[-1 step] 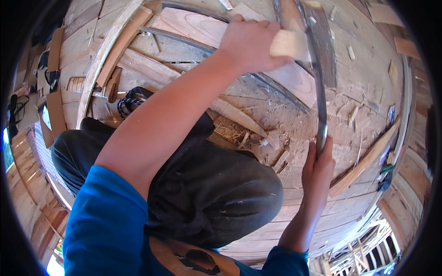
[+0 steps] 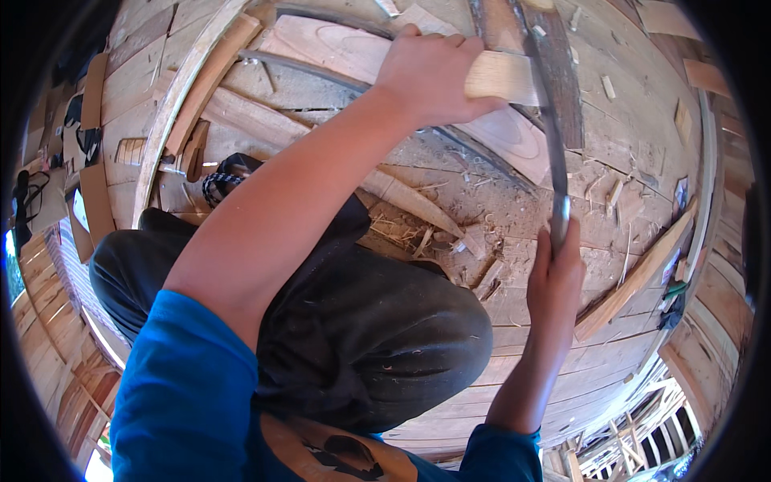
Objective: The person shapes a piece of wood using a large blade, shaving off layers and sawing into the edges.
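My left hand (image 2: 430,76) is closed around a short pale wood block (image 2: 504,78), holding it down over a broad reddish plank (image 2: 514,136). In my right hand (image 2: 556,269) is the handle of what looks like a long knife (image 2: 554,145). Its dark, narrow blade stretches away from me and crosses the block's right end. From this angle I cannot tell whether the edge touches the wood. My left fingers hide the other end of the block.
Wood chips and shavings (image 2: 426,237) litter the plank floor near my knee (image 2: 450,321). Dark-edged boards (image 2: 562,80) lie beyond the blade. A long strip of wood (image 2: 638,273) rests at the right, and curved strips (image 2: 193,88) lie at the left.
My right hand and the knife have shifted slightly away from me. The block's right end shows more sharply now. My left hand keeps its hold, almost in the same place.
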Tool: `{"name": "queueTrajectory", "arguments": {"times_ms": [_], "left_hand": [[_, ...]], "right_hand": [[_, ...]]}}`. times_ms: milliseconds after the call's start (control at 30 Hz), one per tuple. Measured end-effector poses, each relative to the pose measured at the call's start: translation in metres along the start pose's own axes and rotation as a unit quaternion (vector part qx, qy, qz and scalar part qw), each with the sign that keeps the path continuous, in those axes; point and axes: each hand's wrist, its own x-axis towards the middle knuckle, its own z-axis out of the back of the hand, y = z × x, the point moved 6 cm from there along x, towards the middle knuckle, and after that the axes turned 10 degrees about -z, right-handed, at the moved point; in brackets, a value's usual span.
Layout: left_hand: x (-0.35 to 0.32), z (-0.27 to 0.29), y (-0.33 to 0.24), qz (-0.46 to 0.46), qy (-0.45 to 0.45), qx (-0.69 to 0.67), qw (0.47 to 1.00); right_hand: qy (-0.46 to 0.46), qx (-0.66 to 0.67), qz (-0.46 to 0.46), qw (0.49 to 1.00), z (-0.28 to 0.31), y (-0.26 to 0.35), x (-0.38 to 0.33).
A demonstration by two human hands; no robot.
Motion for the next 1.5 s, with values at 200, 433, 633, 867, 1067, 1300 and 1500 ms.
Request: {"name": "queueTrajectory", "arguments": {"times_ms": [200, 433, 633, 867, 1067, 1300, 1500], "left_hand": [[0.012, 0.0, 0.006, 0.046, 0.003, -0.003, 0.999], [0.007, 0.004, 0.003, 0.035, 0.018, 0.013, 0.999], [0.014, 0.001, 0.003, 0.043, 0.019, -0.025, 0.999], [0.0, 0.001, -0.001, -0.009, 0.001, 0.003, 1.0], [0.01, 0.001, 0.006, 0.035, -0.002, -0.005, 0.999], [0.007, 0.0, 0.007, 0.031, 0.022, -0.007, 0.999], [0.01, 0.0, 0.003, 0.035, 0.027, -0.022, 0.999]], "right_hand": [[-0.022, 0.014, 0.058, 0.998, -0.006, 0.035, 0.061], [0.014, -0.011, -0.012, 1.0, 0.008, -0.022, -0.015], [-0.042, 0.007, 0.087, 0.995, -0.009, 0.031, 0.061], [0.03, 0.02, -0.022, 0.999, 0.005, -0.008, -0.01], [-0.063, 0.027, 0.099, 0.993, -0.013, 0.033, 0.058], [0.011, -0.008, -0.024, 1.0, 0.008, -0.025, -0.017], [-0.023, 0.004, 0.056, 0.998, -0.015, 0.028, 0.055]]}}
